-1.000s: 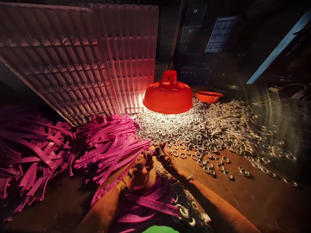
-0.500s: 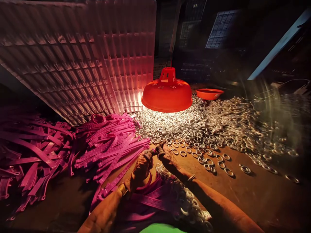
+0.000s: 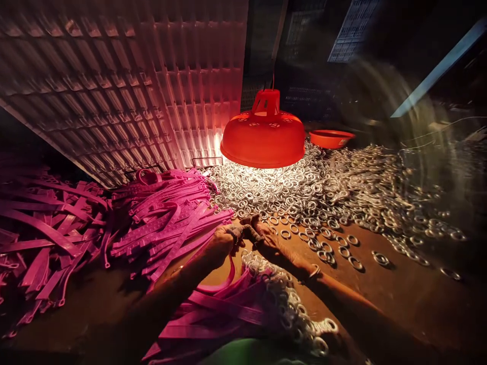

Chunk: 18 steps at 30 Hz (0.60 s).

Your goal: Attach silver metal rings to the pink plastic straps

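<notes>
My left hand [image 3: 224,244] is closed on a magenta strap [image 3: 231,271], whose loop hangs below the fingers. Against its fingertips, my right hand [image 3: 262,235] is closed too; what it grips is too small and dark to make out. Both hands have dark coverings on some fingers. Under my forearms lies a pile of magenta straps [image 3: 228,309] with metal rings [image 3: 291,304] along its right side. To the left of my hands is a larger heap of magenta straps [image 3: 171,228].
A red lamp [image 3: 263,137] hangs low over a wide heap of metal rings [image 3: 323,187]. Behind it sits a red bowl [image 3: 332,139]. A ribbed panel [image 3: 152,86] leans at the back left. More magenta straps [image 3: 49,223] lie far left.
The fingers of both hands have moved closer together and slightly up. The magenta loop under my left hand shows more clearly. The view has shifted a little.
</notes>
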Available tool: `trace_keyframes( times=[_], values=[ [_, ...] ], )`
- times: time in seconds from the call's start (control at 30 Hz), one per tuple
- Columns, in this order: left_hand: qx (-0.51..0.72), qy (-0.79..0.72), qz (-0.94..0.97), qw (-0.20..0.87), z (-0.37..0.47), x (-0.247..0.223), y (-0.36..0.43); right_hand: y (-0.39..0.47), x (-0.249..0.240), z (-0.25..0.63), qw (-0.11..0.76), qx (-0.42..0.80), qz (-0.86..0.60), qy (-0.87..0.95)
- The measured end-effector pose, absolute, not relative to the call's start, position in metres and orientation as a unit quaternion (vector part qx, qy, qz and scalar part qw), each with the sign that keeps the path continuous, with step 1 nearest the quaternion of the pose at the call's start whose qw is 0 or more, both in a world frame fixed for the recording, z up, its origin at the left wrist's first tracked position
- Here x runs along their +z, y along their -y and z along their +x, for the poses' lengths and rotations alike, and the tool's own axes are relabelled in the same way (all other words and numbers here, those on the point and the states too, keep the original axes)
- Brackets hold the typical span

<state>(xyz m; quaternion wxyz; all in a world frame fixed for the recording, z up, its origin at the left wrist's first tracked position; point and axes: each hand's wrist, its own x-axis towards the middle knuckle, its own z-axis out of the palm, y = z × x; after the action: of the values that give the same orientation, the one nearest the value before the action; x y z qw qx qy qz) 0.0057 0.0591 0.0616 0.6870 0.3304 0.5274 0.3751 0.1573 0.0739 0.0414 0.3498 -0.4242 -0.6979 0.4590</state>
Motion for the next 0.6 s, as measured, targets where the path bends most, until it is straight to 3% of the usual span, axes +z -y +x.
trace_keyframes(
  times=[0.13,0.23,0.43,0.6],
  values=[
    [0.262,-0.515,0.469,0.668,-0.001,0.1,-0.053,-0.035,0.061,0.174,0.273,0.481,-0.368,0.747],
    [0.203,-0.497,0.519,0.664,-0.005,0.114,-0.036,0.003,0.069,0.182,0.263,0.445,-0.398,0.758],
    [0.163,-0.385,0.548,0.725,-0.008,0.096,0.019,0.067,0.061,0.201,0.22,0.421,-0.45,0.757],
    [0.182,-0.438,0.484,0.735,-0.004,0.088,0.05,0.08,0.063,0.198,0.199,0.482,-0.445,0.728]
  ],
)
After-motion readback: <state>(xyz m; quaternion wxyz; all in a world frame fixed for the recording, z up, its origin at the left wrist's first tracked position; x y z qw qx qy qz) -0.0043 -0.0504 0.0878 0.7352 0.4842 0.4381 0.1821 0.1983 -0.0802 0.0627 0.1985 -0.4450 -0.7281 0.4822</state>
